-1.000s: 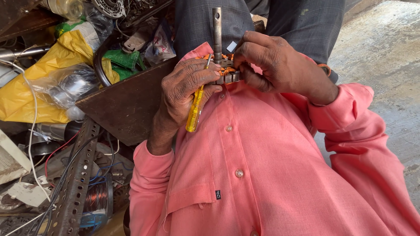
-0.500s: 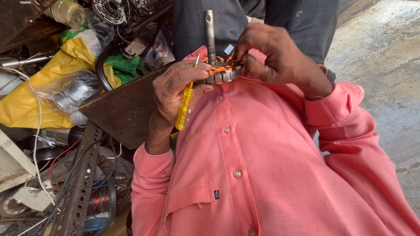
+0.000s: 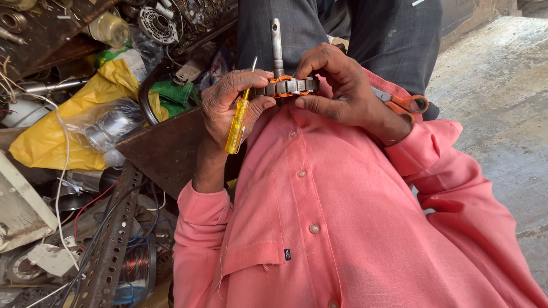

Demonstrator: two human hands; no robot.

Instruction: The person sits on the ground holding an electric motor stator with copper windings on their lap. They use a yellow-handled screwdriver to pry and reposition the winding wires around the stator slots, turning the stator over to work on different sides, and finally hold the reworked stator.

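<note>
My left hand (image 3: 231, 105) and my right hand (image 3: 337, 91) both grip a round metal motor part (image 3: 288, 86) with orange winding. Its steel shaft (image 3: 277, 43) sticks straight up. They hold it just above the collar of my pink shirt (image 3: 342, 217). A yellow-handled screwdriver (image 3: 237, 122) is also clamped in my left hand, tip pointing up beside the part. My right thumb presses under the part and its fingers curl over the top. Orange-handled scissors (image 3: 408, 104) lie behind my right wrist.
To the left is a heap of scrap: a yellow plastic bag (image 3: 63, 131), a brown metal sheet (image 3: 165, 151), a perforated angle bar (image 3: 108, 245), a copper wire coil (image 3: 137, 265) and loose wires. Bare concrete floor (image 3: 502, 97) lies at the right. Dark trousers (image 3: 365, 34) are at the top.
Both hands kept hold of the motor part and shifted it slightly up and right. My right fingers spread further over its top.
</note>
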